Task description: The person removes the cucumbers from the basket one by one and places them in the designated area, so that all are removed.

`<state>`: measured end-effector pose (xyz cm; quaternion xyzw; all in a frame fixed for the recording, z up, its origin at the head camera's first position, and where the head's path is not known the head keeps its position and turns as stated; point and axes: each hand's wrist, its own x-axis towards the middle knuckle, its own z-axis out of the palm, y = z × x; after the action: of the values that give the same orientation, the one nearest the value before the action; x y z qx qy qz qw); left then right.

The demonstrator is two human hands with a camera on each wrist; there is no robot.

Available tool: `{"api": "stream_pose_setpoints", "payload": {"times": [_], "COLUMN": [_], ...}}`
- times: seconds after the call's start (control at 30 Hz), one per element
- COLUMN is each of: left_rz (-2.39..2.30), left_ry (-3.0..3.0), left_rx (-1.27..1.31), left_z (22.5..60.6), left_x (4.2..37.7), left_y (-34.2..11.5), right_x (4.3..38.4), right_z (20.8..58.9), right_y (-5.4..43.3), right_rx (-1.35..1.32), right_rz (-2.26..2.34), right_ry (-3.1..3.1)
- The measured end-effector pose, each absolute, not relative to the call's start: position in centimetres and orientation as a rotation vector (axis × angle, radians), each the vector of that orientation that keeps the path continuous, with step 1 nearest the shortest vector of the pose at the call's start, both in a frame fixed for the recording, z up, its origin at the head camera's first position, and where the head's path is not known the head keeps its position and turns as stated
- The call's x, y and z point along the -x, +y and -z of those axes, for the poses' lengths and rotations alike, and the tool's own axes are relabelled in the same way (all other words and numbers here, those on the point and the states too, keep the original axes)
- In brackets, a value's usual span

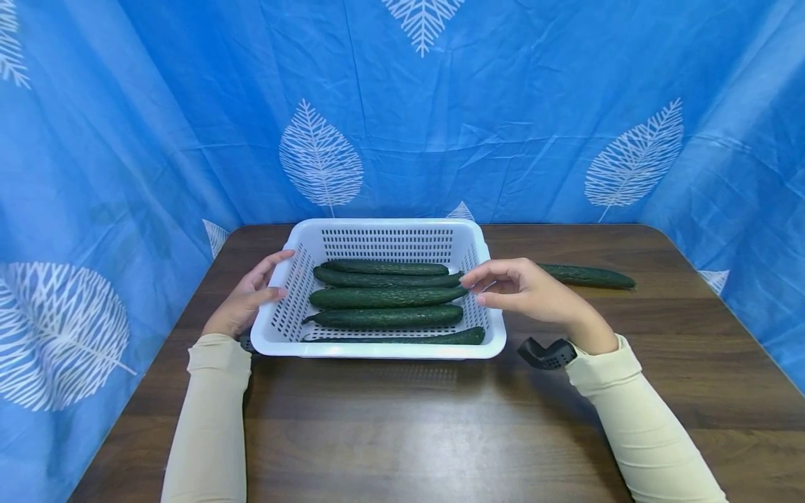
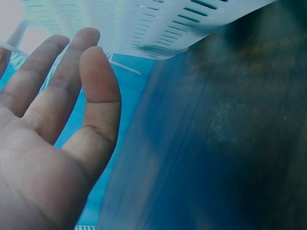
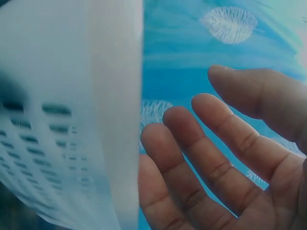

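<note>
On the dark brown wood-grain table [image 1: 377, 433], a white rectangular perforated plastic basket [image 1: 377, 351] held five long dark-green cucumbers [image 1: 385, 298], lying roughly left to right. The bare left hand [image 1: 247, 296] was at the basket's left rim, its grip loose with fingers extended; the bare right hand [image 1: 534, 290] was at the right rim, its grip slack, thumb and fingers apart. Another long dark-green cucumber [image 1: 591, 276] lay to the right, its left end hidden

Cucumbers [image 1: 383, 299] — dark green; basket [image 1: 377, 349] — white.
</note>
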<state>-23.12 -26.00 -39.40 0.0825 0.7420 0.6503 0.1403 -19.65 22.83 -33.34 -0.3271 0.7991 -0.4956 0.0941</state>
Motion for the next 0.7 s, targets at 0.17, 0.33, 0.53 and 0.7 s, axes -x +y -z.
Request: {"api": "stream_pose_setpoints", "payload": {"times": [0.17, 0.33, 0.53, 0.7], "left_rz": [-1.88, -1.876, -1.874, -1.884], "left_ry": [2.15, 2.156, 2.171, 2.165], "left_rx": [-0.234, -0.236, -0.245, -0.249], "left_z": [39.4, 39.4, 39.4, 39.5], "left_x": [23.0, 22.9, 22.9, 22.8], "left_y": [-26.1, -26.1, -25.9, -25.8], "right_x": [19.5, 19.3, 18.8, 18.4], "right_z": [33.4, 33.7, 33.7, 33.6], "right_y": [21.9, 21.1, 20.0, 19.0], "right_rx": [0.975, 1.005, 1.021, 1.023], "right_rz": [1.436, 1.424, 1.405, 1.409], "right_ry": [2.356, 2.337, 2.307, 2.267]}}
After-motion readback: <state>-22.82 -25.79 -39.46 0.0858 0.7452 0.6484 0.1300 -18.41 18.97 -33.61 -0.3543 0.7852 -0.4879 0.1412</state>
